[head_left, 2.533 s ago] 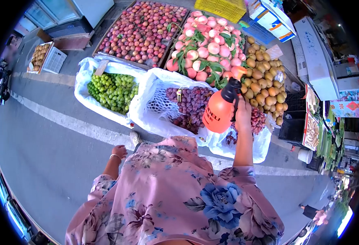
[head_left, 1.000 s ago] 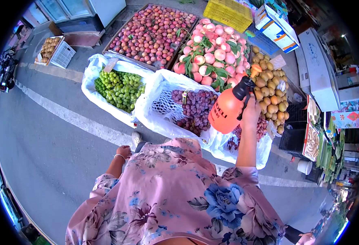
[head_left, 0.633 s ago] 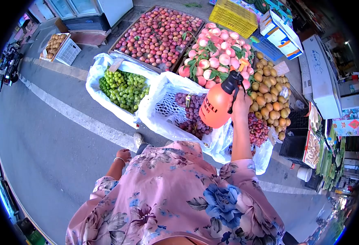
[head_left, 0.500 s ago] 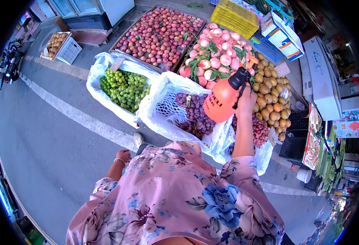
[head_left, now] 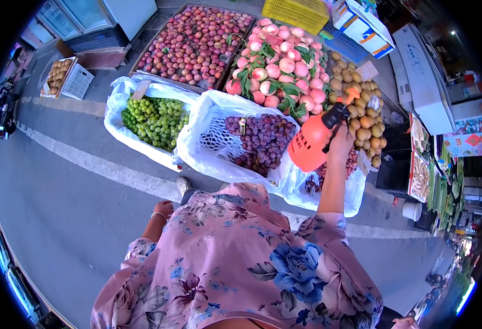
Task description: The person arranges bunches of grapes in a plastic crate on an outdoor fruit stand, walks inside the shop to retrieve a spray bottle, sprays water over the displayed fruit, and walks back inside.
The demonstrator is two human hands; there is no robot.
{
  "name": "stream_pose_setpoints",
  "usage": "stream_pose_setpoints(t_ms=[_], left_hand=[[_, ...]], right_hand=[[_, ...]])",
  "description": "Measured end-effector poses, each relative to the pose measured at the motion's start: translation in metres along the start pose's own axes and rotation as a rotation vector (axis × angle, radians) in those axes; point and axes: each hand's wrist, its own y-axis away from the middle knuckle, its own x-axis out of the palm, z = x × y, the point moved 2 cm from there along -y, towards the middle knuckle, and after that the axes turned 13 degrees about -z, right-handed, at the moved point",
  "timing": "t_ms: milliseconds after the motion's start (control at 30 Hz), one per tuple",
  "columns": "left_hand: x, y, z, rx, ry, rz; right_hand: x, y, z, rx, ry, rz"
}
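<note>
An orange spray bottle with a black neck and orange nozzle is gripped in my right hand, tilted with its nozzle toward the upper right. It hangs over the red grapes in a white-lined crate and hides part of them. Left of it lie purple grapes in a second lined crate, and green grapes fill a third. My left hand hangs low by my side, fingers curled; what it holds, if anything, is hidden.
Behind the grapes are a tray of plums, a pile of peaches and brown round fruit. A yellow crate and a white box stand at the back. Another person's hand shows at the lower right.
The view has shifted, so the stall sits further left in the frame. My right hand has moved the spray bottle rightward relative to the purple grapes, uncovering more of them. The bottle is tilted more.
</note>
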Motion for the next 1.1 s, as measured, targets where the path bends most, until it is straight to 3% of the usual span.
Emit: stream_pose_setpoints(t_ms=[200, 267, 433, 600, 867, 1100], left_hand=[[0.018, -0.012, -0.015, 0.058, -0.008, 0.04], [0.023, -0.024, -0.015, 0.055, 0.037, 0.065], [0.028, -0.026, -0.028, 0.095, 0.019, 0.069], [0.03, -0.03, -0.021, 0.093, 0.125, 0.078], [0.015, 0.007, -0.036, 0.13, -0.01, 0.0], [0.02, -0.029, 0.008, 0.118, 0.036, 0.013]], right_hand=[[-0.044, 0.024, -0.036, 0.115, 0.205, 0.087], [-0.051, 0.03, -0.041, 0.251, 0.159, 0.061], [-0.069, 0.022, -0.063, 0.389, 0.046, -0.182], [-0.066, 0.022, -0.058, 0.394, 0.177, -0.1], [-0.067, 0.017, -0.035, 0.267, 0.013, -0.209], [-0.035, 0.035, -0.018, 0.083, 0.008, 0.016]])
